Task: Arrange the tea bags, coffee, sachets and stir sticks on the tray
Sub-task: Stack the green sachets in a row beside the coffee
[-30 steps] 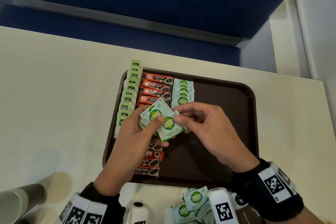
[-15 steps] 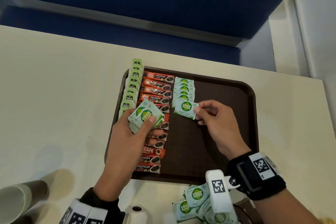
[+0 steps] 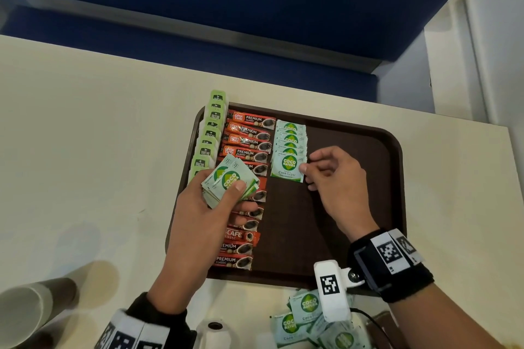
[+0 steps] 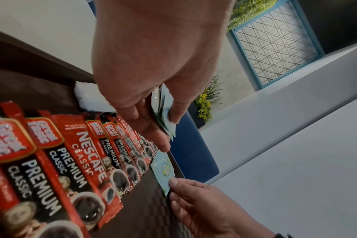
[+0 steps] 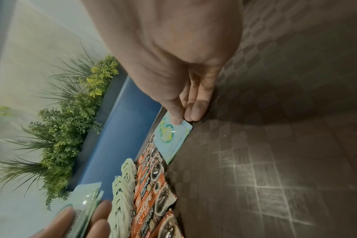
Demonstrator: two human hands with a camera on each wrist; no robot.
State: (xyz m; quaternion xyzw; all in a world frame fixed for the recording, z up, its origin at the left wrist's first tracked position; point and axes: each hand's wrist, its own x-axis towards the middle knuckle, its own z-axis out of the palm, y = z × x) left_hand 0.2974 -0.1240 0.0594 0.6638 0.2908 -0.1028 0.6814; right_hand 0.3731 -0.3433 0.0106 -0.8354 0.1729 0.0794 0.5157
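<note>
A brown tray (image 3: 354, 178) holds a left column of green tea bags (image 3: 208, 139), a middle column of red coffee sticks (image 3: 246, 144) and a short column of pale green sugar sachets (image 3: 290, 139). My right hand (image 3: 331, 178) pinches one sugar sachet (image 3: 287, 166) by its right edge, lying at the near end of that column; the same sachet (image 5: 171, 138) shows under my thumb in the right wrist view. My left hand (image 3: 209, 201) grips a stack of sugar sachets (image 3: 228, 180) above the coffee sticks, seen edge-on as a stack (image 4: 163, 111) in the left wrist view.
More loose sugar sachets (image 3: 306, 317) lie on the cream table (image 3: 85, 150) near its front edge, partly behind the wrist camera. A paper cup (image 3: 25, 312) lies at the near left. The tray's right half is bare.
My right hand drew one sachet off the stack and carried it right and away to the near end of the sachet column. My left hand dropped back slightly with the stack.
</note>
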